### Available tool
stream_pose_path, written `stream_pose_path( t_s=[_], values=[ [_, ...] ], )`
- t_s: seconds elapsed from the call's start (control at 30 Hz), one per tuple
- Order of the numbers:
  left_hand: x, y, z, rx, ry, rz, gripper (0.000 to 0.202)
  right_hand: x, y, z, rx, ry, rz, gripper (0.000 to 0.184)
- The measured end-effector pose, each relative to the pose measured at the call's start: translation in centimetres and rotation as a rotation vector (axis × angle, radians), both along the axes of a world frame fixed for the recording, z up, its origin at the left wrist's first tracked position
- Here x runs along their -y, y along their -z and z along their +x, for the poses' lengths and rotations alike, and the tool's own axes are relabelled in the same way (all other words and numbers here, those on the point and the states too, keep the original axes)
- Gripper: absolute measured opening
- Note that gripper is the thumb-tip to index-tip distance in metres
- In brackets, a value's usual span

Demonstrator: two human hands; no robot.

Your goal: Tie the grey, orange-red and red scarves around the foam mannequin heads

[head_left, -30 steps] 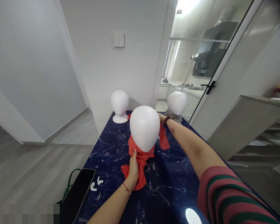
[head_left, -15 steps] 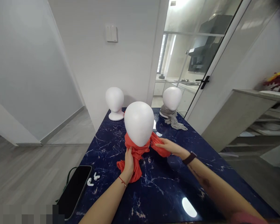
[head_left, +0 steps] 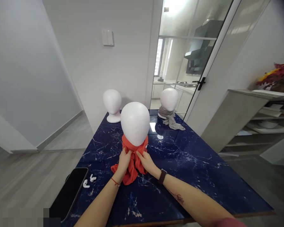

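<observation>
Pinching the red scarf (head_left: 132, 167) at its front: our left hand (head_left: 123, 161) and right hand (head_left: 149, 162). We record it around the neck of the near white head (head_left: 135, 123) on the desk (head_left: 184, 167); second head (head_left: 112, 101), far left; grey scarf (head_left: 170, 120) around third head (head_left: 169, 99), far right.

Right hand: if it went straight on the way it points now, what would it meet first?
The red scarf, which the right hand holds; behind it, probably the white head, though depth is unclear.

Home, seemingly: hob (head_left: 185, 84), range hood (head_left: 198, 61) behind glass door (head_left: 174, 52); flowers (head_left: 275, 76) on shelf unit (head_left: 239, 115)
</observation>
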State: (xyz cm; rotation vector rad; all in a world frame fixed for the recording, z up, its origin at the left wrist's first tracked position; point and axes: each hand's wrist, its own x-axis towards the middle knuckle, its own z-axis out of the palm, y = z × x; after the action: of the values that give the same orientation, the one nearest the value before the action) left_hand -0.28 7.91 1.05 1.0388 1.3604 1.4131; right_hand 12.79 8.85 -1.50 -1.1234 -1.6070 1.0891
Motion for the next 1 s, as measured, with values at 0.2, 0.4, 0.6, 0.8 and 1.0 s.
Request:
stream_pose_path(
  t_s=[0.2, 0.4, 0.6, 0.8, 1.0],
  values=[
    [1.5, -2.7, -3.8, -0.533, 0.028, -0.063, 0.077, 0.1, 0.1, 0.3, 0.089, 0.047, 0.012, 0.042],
    [3.0, -5.2, -6.0, -1.118, -0.006, -0.236, 0.014, 0.0, 0.0, 0.2, 0.136, 0.053, 0.02, 0.039],
    [2.5, -4.3, -2.5, -0.765, 0.215, -0.042, 0.03, -0.2, 0.1, 0.2, 0.079, 0.015, -0.017, 0.04],
    [2.6, -1.9, -0.3, -0.451, 0.198, 0.05, 0.022, -0.2, 0.1, 0.5, -0.102, -0.063, -0.092, 0.032],
    [3.1, -1.8, -0.9, 0.082, 0.221, -0.23, 0.007, 0.7, -1.2, 1.4, -0.118, -0.145, -0.152, 0.01]
  ],
)
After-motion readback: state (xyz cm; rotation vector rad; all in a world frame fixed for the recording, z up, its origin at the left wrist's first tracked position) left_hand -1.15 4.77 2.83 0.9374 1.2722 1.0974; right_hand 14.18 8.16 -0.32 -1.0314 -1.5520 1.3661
